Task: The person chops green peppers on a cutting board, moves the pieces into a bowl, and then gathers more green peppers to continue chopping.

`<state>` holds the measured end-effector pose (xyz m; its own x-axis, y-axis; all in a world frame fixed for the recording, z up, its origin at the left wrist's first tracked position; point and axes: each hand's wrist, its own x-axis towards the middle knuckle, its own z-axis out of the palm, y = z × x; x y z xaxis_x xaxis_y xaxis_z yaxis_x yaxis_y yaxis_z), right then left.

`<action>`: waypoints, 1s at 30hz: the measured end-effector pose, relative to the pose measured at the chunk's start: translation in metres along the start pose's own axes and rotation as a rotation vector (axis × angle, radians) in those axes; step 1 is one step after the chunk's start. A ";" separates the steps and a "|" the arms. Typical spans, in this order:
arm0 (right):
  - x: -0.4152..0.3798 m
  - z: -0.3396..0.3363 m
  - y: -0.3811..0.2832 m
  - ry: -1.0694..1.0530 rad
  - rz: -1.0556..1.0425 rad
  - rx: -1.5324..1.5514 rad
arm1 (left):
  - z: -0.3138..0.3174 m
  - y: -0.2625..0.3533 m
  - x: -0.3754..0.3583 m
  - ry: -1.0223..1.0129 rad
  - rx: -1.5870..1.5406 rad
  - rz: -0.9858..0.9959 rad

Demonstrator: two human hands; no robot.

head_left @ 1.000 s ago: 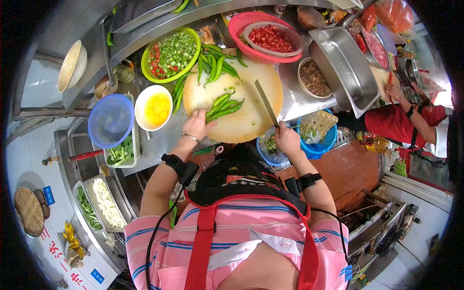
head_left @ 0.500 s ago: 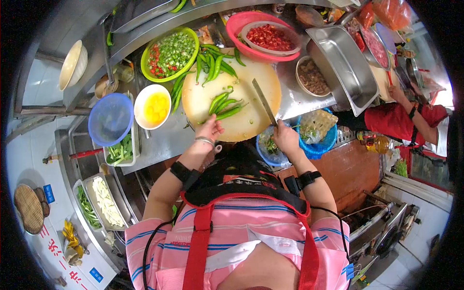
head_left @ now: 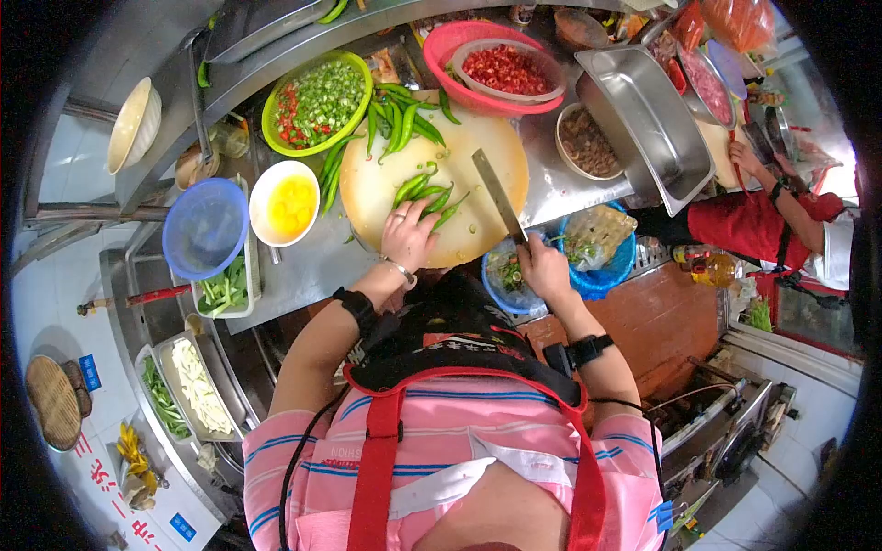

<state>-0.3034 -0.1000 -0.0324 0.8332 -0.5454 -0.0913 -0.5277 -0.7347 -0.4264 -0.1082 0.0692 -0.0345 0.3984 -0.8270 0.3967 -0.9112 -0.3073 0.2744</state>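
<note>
On the round cutting board (head_left: pixel 367 197) lies a small group of green peppers (head_left: pixel 415 186). My left hand (head_left: pixel 407 235) rests over their lower ends, fingers slightly spread; whether it grips any is hard to tell. My right hand (head_left: pixel 544 268) is closed round the handle of a cleaver (head_left: pixel 499 195), whose blade points up and left over the board's right side. More green peppers (head_left: pixel 401 121) are heaped at the board's top edge. Beside it stands a green bowl (head_left: pixel 366 103) of chopped green and red peppers.
A white bowl of egg yolks (head_left: pixel 269 230) and a blue bowl (head_left: pixel 206 230) stand left. Behind are a pink basin (head_left: pixel 443 44) and a steel pan (head_left: pixel 675 188). Blue-lined bins (head_left: pixel 602 281) sit below right. At the far right is another person in red (head_left: pixel 730 220).
My left hand has moved from the board's lower edge up onto the small group of peppers, which are now bunched differently. My right hand still holds the cleaver in nearly the same place.
</note>
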 end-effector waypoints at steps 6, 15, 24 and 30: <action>-0.024 -0.017 -0.030 -0.119 -0.102 -0.036 | 0.033 -0.016 -0.012 -0.018 -0.142 -0.028; -0.015 0.020 -0.053 -0.251 -0.056 -0.267 | 0.044 -0.020 -0.018 0.012 -0.186 -0.027; -0.017 0.002 -0.046 -0.195 0.035 -0.135 | 0.025 -0.038 0.000 0.130 0.049 -0.249; -0.007 -0.005 -0.053 -0.071 -0.042 -0.102 | 0.041 -0.055 0.001 0.021 -0.180 -0.162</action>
<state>-0.2822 -0.0596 -0.0046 0.8627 -0.4860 -0.1400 -0.5030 -0.7953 -0.3383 -0.0619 0.0660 -0.0856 0.5420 -0.7629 0.3524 -0.8022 -0.3448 0.4874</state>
